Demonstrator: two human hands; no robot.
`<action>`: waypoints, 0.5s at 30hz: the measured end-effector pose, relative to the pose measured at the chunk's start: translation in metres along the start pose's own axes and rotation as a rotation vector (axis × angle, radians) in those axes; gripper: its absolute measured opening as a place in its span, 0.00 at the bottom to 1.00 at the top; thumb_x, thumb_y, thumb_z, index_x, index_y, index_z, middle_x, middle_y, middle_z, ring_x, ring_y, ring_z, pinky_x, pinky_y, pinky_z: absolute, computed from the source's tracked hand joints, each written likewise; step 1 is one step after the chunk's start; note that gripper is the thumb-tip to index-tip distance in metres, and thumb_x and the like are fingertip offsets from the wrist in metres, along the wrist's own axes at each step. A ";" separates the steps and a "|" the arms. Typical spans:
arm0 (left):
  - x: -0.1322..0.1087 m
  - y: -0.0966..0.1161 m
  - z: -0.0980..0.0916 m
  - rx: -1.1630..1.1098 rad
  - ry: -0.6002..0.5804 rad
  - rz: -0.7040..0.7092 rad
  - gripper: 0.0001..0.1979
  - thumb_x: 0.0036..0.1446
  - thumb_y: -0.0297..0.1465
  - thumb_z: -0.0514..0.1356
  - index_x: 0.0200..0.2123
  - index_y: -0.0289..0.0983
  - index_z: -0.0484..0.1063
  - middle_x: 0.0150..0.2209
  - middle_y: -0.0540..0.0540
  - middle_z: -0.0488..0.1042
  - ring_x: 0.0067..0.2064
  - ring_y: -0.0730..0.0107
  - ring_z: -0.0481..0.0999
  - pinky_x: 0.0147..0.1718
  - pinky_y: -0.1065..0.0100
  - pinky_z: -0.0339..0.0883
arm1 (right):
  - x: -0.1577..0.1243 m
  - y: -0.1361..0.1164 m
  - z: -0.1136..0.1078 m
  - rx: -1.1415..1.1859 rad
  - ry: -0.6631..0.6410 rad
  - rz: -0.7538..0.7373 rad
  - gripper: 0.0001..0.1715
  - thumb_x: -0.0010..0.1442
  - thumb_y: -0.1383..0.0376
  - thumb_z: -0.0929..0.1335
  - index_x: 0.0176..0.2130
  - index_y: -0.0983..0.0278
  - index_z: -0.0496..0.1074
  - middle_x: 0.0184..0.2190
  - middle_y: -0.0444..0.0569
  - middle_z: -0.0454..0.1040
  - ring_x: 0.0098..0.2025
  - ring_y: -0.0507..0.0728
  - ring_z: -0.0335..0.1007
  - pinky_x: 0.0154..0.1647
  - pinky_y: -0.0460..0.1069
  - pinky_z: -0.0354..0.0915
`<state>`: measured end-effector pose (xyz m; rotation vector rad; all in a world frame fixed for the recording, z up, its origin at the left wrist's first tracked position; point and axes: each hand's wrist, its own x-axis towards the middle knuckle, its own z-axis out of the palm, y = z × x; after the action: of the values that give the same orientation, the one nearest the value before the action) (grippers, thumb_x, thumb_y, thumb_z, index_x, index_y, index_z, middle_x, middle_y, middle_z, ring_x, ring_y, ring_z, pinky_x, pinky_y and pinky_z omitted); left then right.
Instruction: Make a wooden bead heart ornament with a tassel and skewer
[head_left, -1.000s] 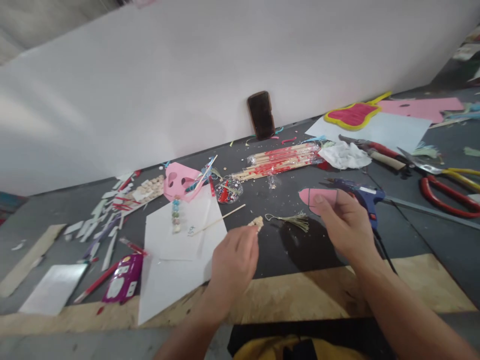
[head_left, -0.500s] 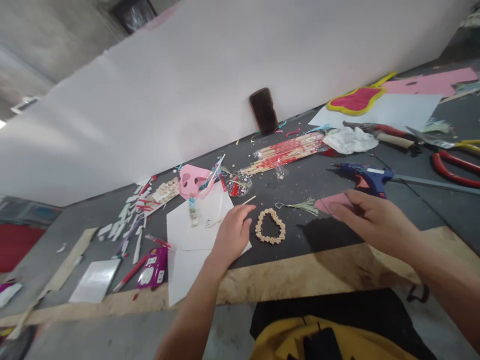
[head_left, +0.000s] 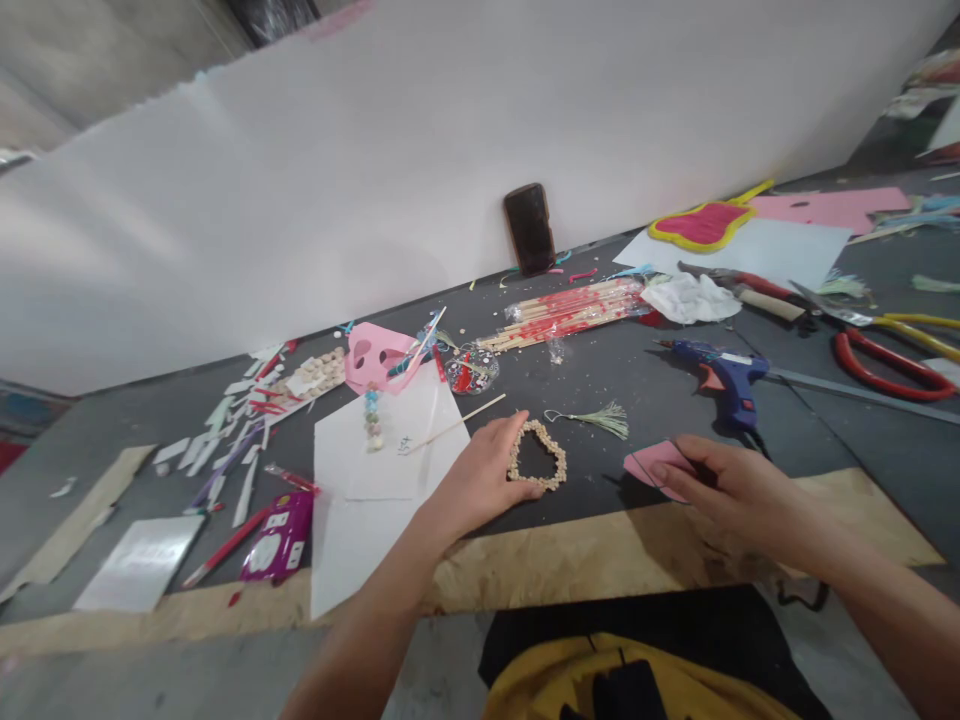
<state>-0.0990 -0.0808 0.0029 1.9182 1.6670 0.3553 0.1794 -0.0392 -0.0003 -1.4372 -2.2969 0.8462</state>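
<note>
A heart-like ring of small pale wooden beads (head_left: 559, 470) lies on the dark tabletop. My left hand (head_left: 487, 468) curves round its left side, fingertips at its top edge and thumb at its lower edge, gripping it from outside. In my right hand (head_left: 720, 485) a small pink piece of card or foam (head_left: 651, 465) is pinched between thumb and fingers, a dark thread or line crossing it. Between the hands, a bit farther back, lies a pale green tassel (head_left: 604, 420) with a loop. A thin stick (head_left: 465, 416) rests just beyond my left hand.
To the right are a blue glue gun (head_left: 731, 375) and red-handled pliers or cutters (head_left: 885, 370). Bundled wooden sticks (head_left: 577, 312) lie behind, before a phone (head_left: 529, 228) leaning on the white partition. White paper (head_left: 337, 560), a purple packet (head_left: 277, 540) and scattered strips (head_left: 217, 430) are left.
My left hand has moved right and down from beside the bead ring to its edge. My right hand has drawn the pink piece slightly lower, away from the tassel.
</note>
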 end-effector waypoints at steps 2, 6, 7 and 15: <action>-0.005 0.002 0.003 -0.045 0.016 -0.028 0.45 0.47 0.40 0.66 0.64 0.40 0.47 0.62 0.38 0.56 0.60 0.52 0.60 0.56 0.53 0.59 | 0.008 0.001 0.000 -0.057 -0.051 -0.051 0.19 0.58 0.54 0.61 0.21 0.60 0.56 0.16 0.40 0.58 0.19 0.50 0.54 0.19 0.45 0.49; -0.021 0.003 -0.001 -0.121 0.017 -0.032 0.36 0.53 0.34 0.61 0.63 0.44 0.50 0.59 0.41 0.59 0.46 0.63 0.72 0.43 0.62 0.70 | 0.030 0.001 -0.008 -0.100 -0.134 -0.133 0.14 0.57 0.58 0.63 0.24 0.61 0.61 0.18 0.40 0.63 0.21 0.50 0.58 0.21 0.45 0.50; -0.025 0.002 -0.003 -0.096 0.037 -0.011 0.30 0.56 0.31 0.59 0.60 0.43 0.54 0.57 0.42 0.61 0.46 0.64 0.72 0.44 0.62 0.69 | 0.037 0.000 -0.011 -0.102 -0.137 -0.145 0.12 0.56 0.59 0.63 0.25 0.62 0.62 0.19 0.40 0.65 0.22 0.50 0.60 0.22 0.44 0.52; -0.039 -0.011 0.017 0.140 0.223 0.272 0.12 0.61 0.27 0.53 0.47 0.39 0.71 0.48 0.42 0.69 0.50 0.62 0.67 0.49 0.59 0.65 | 0.118 0.003 -0.012 -0.171 -0.015 -0.245 0.21 0.57 0.57 0.64 0.49 0.63 0.68 0.36 0.49 0.77 0.34 0.56 0.73 0.33 0.48 0.66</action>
<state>-0.1060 -0.1225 -0.0108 2.2893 1.6036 0.5915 0.1345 0.0701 0.0008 -1.1804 -2.5428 0.6032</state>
